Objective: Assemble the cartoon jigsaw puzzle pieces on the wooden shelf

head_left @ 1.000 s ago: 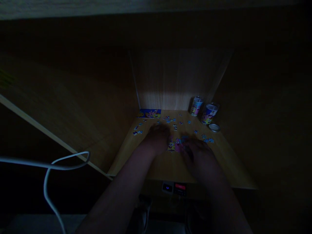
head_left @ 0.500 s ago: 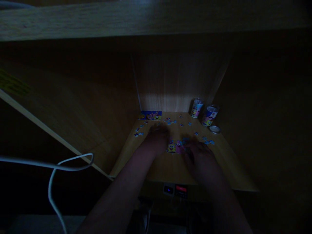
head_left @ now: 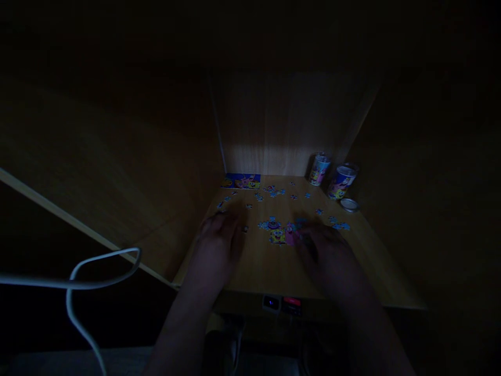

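The scene is very dark. A small wooden desk [head_left: 270, 266] carries a partly joined patch of cartoon puzzle pieces [head_left: 279, 232] at its middle. My left hand [head_left: 219, 240] lies on the desk to the left of the patch, near a few loose pieces [head_left: 223, 204]; its fingers are blurred. My right hand [head_left: 324, 250] rests just right of the patch, fingertips at its edge, and whether it holds a piece is hidden by the dark. More loose pieces [head_left: 274, 192] are scattered toward the back.
A puzzle picture card [head_left: 241, 181] lies at the back left corner. Two printed cans [head_left: 318, 169] [head_left: 341, 181] stand at the back right, with a round lid [head_left: 348, 204] beside them. Wooden panels wall in the desk. A white cable [head_left: 90, 266] loops at the left.
My left hand has slid left and toward me, away from the joined patch, uncovering pieces there. My right hand has stayed nearly in place. The camera has tilted slightly.
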{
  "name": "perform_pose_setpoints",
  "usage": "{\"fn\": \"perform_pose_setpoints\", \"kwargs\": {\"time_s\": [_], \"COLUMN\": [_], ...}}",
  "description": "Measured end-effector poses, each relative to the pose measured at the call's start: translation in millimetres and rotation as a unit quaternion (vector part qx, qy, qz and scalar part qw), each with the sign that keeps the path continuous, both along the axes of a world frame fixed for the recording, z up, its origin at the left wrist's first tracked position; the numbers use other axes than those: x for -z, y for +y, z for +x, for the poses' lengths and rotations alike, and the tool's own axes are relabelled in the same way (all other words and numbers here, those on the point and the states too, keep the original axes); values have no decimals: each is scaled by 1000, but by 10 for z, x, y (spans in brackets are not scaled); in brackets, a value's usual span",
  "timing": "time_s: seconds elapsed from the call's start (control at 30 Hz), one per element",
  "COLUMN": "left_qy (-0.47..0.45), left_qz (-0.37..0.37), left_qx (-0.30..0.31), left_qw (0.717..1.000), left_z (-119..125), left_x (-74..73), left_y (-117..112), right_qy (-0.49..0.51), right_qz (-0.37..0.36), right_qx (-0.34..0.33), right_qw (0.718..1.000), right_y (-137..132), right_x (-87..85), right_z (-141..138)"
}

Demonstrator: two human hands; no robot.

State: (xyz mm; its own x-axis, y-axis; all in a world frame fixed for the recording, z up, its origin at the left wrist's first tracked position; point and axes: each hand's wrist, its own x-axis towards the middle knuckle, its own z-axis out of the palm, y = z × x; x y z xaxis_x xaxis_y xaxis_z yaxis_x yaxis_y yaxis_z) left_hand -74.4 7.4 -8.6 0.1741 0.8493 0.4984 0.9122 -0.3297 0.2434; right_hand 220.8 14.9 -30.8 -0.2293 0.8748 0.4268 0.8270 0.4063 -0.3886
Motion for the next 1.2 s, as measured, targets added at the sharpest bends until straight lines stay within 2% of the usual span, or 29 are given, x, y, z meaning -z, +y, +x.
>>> {"fn": "perform_pose_setpoints", "kwargs": {"time_s": [0.07, 0.13, 0.3, 0.63, 0.83, 1.2], "left_qy": [0, 3, -9, -16, -56, -38], "left_qz": [0, -13, -19, -37, -49, -57], "left_qx": [-40, -50, -6, 26, 80, 108], "left_qw": [999, 999, 1000, 999, 994, 992], "left_z": [-19, -39, -45, 48, 50, 36], "left_x": [10, 31, 59, -46, 1, 20], "left_y": [24, 49, 61, 43, 34, 49], "right_qy": [-1, 1, 7, -14, -15, -11], "right_qz": [0, -3, -7, -4, 1, -13], "right_qx": [2, 4, 17, 6, -5, -29], "right_qw": [1000, 1000, 1000, 1000, 1000, 999], "right_y": [4, -1, -27, -6, -21, -37], "right_x": [6, -2, -36, -5, -35, -72], "right_z": [2, -7, -37, -6, -10, -30]}}
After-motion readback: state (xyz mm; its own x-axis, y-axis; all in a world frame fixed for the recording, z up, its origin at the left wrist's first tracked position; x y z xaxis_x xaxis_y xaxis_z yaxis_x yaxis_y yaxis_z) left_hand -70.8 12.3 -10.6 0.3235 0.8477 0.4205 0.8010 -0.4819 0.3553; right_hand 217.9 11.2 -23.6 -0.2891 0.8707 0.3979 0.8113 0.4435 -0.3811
